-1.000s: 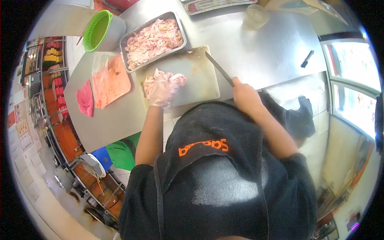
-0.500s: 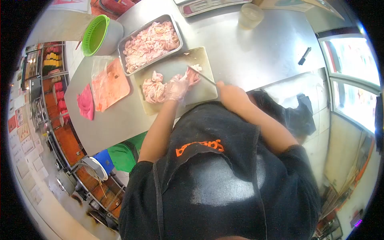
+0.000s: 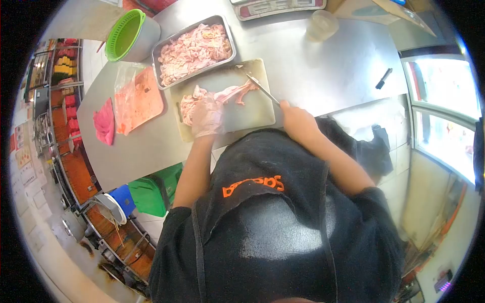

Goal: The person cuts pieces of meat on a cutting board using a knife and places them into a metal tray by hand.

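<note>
Clutching pale-pink, stringy raw meat (image 3: 230,94) across an off-white rectangular cutting board (image 3: 250,116) with the clear-gloved left hand (image 3: 206,113); gripping a slim metal knife (image 3: 263,90) in the right hand (image 3: 299,121). Probably soft, slippery — best held by the left bunch.

Stainless-steel table, front middle: one pale rectangular plastic cutting board (image 3: 252,115), bearing a heap of pale pink raw meat (image 3: 187,108) at left, with a long steel knife (image 3: 262,90) across the right edge. Directly behind the board, one rectangular metal tray (image 3: 199,73) containing pale pink meat pieces (image 3: 194,53); left of it, one round green-and-grey bucket (image 3: 149,35); before the bucket, one flat pink rectangular board (image 3: 144,103), with a bright pink cloth (image 3: 104,122) to its left. Right rear, one round translucent plastic tub (image 3: 322,26); farther right and forward, one slim black marker pen (image 3: 384,79).
</note>
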The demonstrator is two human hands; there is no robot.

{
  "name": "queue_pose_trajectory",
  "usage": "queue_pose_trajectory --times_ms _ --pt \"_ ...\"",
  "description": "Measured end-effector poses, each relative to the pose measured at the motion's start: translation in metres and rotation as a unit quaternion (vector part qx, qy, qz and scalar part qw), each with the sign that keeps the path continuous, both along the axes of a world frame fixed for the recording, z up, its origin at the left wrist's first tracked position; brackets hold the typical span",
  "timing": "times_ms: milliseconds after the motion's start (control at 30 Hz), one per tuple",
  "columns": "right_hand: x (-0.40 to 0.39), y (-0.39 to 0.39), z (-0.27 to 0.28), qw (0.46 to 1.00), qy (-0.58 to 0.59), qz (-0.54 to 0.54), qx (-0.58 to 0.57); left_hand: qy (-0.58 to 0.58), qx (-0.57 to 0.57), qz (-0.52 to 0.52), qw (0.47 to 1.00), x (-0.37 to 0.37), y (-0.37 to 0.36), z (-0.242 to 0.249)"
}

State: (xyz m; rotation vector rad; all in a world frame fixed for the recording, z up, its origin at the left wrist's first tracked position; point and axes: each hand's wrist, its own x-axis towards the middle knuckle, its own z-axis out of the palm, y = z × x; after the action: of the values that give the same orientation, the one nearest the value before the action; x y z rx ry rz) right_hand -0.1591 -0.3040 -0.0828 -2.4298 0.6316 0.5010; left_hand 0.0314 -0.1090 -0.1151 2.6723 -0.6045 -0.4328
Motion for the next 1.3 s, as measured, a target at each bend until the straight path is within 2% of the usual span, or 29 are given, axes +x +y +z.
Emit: queue_pose_trajectory --times_ms 67,100,200,267,300,400,467,567,600,667,733,800,867,900,967,1000,1067,1200,1267,1300 --pt "-0.002 0.0 0.001 1.0 0.004 -0.001 -0.001 -0.02 0.098 -0.039 0.994 0.009 0.001 0.01" --pt "-0.003 0.001 0.0 1.0 0.006 -0.001 0.0 -0.02 0.097 -0.036 0.994 0.012 0.003 0.014" --pt "-0.003 0.002 -0.002 1.0 0.01 0.002 -0.005 -0.035 0.173 -0.154 0.972 0.02 0.018 0.011" --pt "-0.003 0.002 -0.002 1.0 0.011 0.0 -0.009 -0.198 0.047 -0.208 0.957 0.023 0.037 -0.017" --pt "-0.004 0.002 -0.003 1.0 0.017 -0.002 -0.008 -0.199 0.046 -0.21 0.956 0.023 0.038 -0.019" --pt "-0.008 0.002 -0.003 1.0 0.024 -0.007 -0.007 -0.136 0.028 -0.128 0.982 0.019 0.037 -0.023" --pt "-0.008 -0.001 -0.005 1.0 0.022 0.002 -0.009 0.093 0.193 -0.146 0.966 0.007 0.041 -0.024" --pt "-0.006 -0.001 -0.006 1.0 0.002 0.007 -0.019 0.096 0.2 -0.137 0.965 -0.002 0.062 -0.016" --pt "-0.006 -0.002 -0.005 0.999 0.029 0.005 -0.013 0.096 0.199 -0.129 0.967 -0.006 0.062 -0.003" --pt "-0.005 -0.002 -0.002 0.998 0.056 0.008 -0.009 0.014 0.131 -0.109 0.985 -0.012 0.047 0.037" --pt "-0.005 -0.002 0.001 0.999 0.029 0.014 -0.024 -0.007 0.085 -0.117 0.989 -0.014 0.03 0.053" --pt "-0.005 -0.002 -0.009 0.999 0.012 0.027 -0.021 -0.027 0.04 -0.128 0.991 -0.02 0.013 0.049" --pt "-0.005 -0.002 -0.016 0.999 -0.003 0.038 -0.018 -0.135 -0.04 -0.219 0.965 -0.025 -0.004 0.029" --pt "-0.002 -0.001 -0.018 0.999 -0.009 0.049 -0.016 -0.134 -0.041 -0.218 0.966 -0.025 -0.009 0.012" --pt "0.0 0.002 -0.024 0.998 -0.015 0.06 -0.015 -0.116 0.025 -0.212 0.97 -0.024 -0.015 -0.017" --pt "0.001 0.004 -0.026 0.998 -0.012 0.056 -0.018 -0.116 0.024 -0.212 0.97 -0.023 -0.017 -0.017" --pt "0.003 0.004 -0.03 0.998 -0.007 0.05 -0.022 0.018 0.055 -0.159 0.986 -0.022 -0.022 -0.016" --pt "0.008 0.009 -0.027 0.998 0.028 0.055 -0.012 0.012 0.056 -0.199 0.978 -0.02 -0.025 -0.03" --pt "0.01 0.009 -0.027 0.998 0.032 0.053 -0.005 0.017 0.183 -0.256 0.949 -0.021 -0.031 -0.038" --pt "0.011 0.009 -0.03 0.998 0.033 0.05 0.0 0.018 0.183 -0.258 0.949 -0.024 -0.029 -0.034"
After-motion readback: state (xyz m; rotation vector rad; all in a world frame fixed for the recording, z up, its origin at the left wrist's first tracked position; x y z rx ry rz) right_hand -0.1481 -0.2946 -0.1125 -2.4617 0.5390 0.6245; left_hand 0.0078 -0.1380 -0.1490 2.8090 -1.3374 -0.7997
